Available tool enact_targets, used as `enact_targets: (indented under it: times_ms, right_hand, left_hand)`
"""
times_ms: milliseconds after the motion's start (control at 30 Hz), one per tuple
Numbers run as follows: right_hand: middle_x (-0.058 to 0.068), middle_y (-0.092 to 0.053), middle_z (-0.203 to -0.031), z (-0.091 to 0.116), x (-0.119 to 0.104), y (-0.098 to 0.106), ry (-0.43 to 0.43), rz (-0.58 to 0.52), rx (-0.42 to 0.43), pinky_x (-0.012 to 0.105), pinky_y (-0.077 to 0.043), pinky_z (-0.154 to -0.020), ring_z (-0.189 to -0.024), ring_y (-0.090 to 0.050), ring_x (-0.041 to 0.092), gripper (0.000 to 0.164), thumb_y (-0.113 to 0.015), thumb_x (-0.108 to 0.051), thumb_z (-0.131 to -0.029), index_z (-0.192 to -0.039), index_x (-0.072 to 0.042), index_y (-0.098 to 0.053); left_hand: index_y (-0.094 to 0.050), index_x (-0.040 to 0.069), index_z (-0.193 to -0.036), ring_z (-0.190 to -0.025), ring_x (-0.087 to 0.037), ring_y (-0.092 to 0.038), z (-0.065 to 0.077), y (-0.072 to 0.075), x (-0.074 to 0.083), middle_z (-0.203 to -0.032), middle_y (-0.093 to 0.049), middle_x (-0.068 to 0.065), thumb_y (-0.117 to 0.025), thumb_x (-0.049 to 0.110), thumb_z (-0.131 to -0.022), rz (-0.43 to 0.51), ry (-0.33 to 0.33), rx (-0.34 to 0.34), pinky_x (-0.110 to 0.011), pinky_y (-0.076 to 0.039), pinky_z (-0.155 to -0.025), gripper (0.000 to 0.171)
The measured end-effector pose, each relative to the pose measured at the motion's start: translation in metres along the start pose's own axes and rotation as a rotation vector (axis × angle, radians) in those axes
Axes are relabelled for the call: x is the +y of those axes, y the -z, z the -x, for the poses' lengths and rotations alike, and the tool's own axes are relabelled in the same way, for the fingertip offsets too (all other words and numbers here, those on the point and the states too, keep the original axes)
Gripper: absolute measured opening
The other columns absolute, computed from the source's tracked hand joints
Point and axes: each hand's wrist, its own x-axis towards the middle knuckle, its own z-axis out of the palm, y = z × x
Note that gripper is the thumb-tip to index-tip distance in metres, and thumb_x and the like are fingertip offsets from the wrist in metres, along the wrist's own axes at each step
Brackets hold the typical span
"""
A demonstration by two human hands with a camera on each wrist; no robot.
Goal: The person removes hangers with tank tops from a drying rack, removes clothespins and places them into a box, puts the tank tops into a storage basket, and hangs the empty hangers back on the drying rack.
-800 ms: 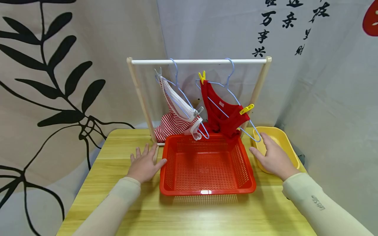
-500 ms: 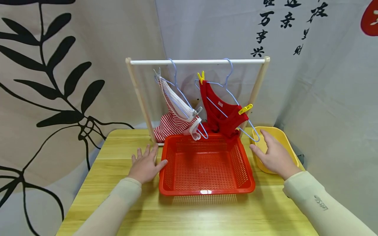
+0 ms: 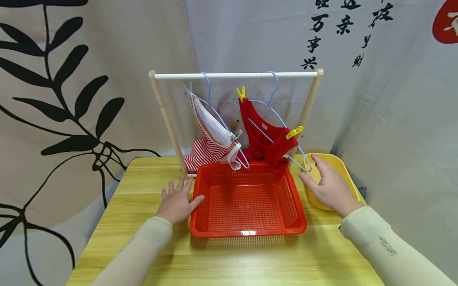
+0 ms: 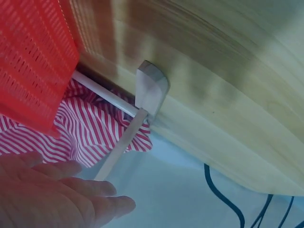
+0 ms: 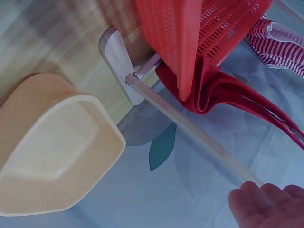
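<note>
My left hand (image 3: 177, 202) is held with spread fingers at the left side of a red plastic basket (image 3: 247, 233). Its thumb overlaps the basket's rim in the head view; whether it touches cannot be told. My right hand (image 3: 332, 190) hovers with straight fingers over the yellow basin (image 3: 343, 167), holding nothing. Behind the basket, a red-and-white striped garment (image 3: 204, 153) hangs tilted from a blue hanger (image 3: 217, 113), held by grey clothespins (image 3: 236, 136). Beside it a red garment (image 3: 262, 135) hangs from another blue hanger (image 3: 273, 93) with yellow clothespins (image 3: 294, 132).
Both hangers hook over the white rod (image 3: 236, 75) of a small wooden rack (image 3: 166, 119) on the wooden table (image 3: 150, 174). The basket stands before the rack, with garment ends close to its back rim. Printed cloth (image 3: 386, 119) hangs behind the table.
My left hand has shifted slightly right, its thumb further over the basket's rim. The head view has turned a little, sliding the scene left. Garments and basket look otherwise unchanged.
</note>
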Motion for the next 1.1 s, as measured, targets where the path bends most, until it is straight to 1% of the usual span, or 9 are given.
enact_targets:
  times_ms: [200,333,533,633,767,933,1100]
  right_hand:
    - [0.032,-0.034,-0.165,0.001,0.006,-0.009,-0.042,0.014,-0.067,0.069,-0.03,-0.12,-0.15,-0.035,0.055,0.089,-0.054,-0.057,-0.105,-0.164,0.003,-0.026]
    - [0.031,-0.029,-0.167,0.002,0.014,-0.022,-0.039,0.01,-0.099,0.068,-0.028,-0.121,-0.152,-0.032,0.054,0.09,-0.054,-0.057,-0.105,-0.163,0.006,-0.025]
    - [0.032,-0.022,-0.17,0.004,0.022,-0.047,-0.018,0.027,-0.155,0.068,-0.024,-0.123,-0.156,-0.024,0.054,0.091,-0.055,-0.057,-0.105,-0.163,0.007,-0.025]
    - [0.034,-0.018,-0.17,0.006,0.026,-0.062,0.0,0.053,-0.188,0.069,-0.021,-0.124,-0.156,-0.02,0.055,0.093,-0.057,-0.056,-0.104,-0.161,0.01,-0.025]
    - [0.035,-0.014,-0.17,0.01,0.032,-0.079,0.001,0.086,-0.231,0.069,-0.02,-0.125,-0.156,-0.014,0.058,0.095,-0.057,-0.058,-0.103,-0.162,0.009,-0.025]
    - [0.035,-0.012,-0.171,0.014,0.037,-0.092,0.006,0.107,-0.255,0.069,-0.019,-0.124,-0.155,-0.01,0.062,0.096,-0.059,-0.058,-0.102,-0.163,0.007,-0.024]
    - [0.035,-0.011,-0.171,0.014,0.041,-0.099,0.014,0.119,-0.261,0.069,-0.02,-0.124,-0.154,-0.01,0.064,0.097,-0.062,-0.055,-0.102,-0.163,0.009,-0.021]
  left_hand:
    - [-0.021,0.022,-0.169,-0.154,-0.066,-0.009,-0.001,-0.001,0.002,-0.174,-0.02,-0.022,-0.042,0.083,-0.095,0.014,-0.002,0.006,-0.083,-0.007,-0.118,0.099]
    - [-0.022,0.021,-0.169,-0.154,-0.065,-0.009,-0.001,-0.002,0.003,-0.174,-0.02,-0.021,-0.045,0.082,-0.095,0.019,-0.003,0.006,-0.082,-0.007,-0.119,0.099]
    - [-0.022,0.02,-0.169,-0.155,-0.065,-0.008,-0.001,-0.001,0.005,-0.175,-0.017,-0.019,-0.048,0.079,-0.096,0.024,-0.004,0.004,-0.081,-0.007,-0.119,0.097]
    - [-0.02,0.022,-0.169,-0.155,-0.065,-0.008,-0.001,-0.001,0.005,-0.176,-0.015,-0.018,-0.048,0.078,-0.096,0.018,-0.005,0.004,-0.081,-0.008,-0.12,0.097]
    - [-0.018,0.023,-0.17,-0.155,-0.064,-0.008,-0.002,-0.001,0.005,-0.177,-0.013,-0.016,-0.047,0.079,-0.096,0.015,-0.009,0.003,-0.081,-0.008,-0.12,0.097]
    - [-0.019,0.021,-0.17,-0.154,-0.065,-0.011,-0.006,0.006,0.007,-0.175,-0.019,-0.019,-0.048,0.078,-0.096,0.031,-0.022,0.021,-0.079,-0.008,-0.121,0.098]
    - [-0.018,0.016,-0.17,-0.156,-0.061,-0.013,-0.018,0.02,0.01,-0.174,-0.019,-0.022,-0.05,0.073,-0.098,0.033,-0.048,0.048,-0.073,-0.012,-0.125,0.097]
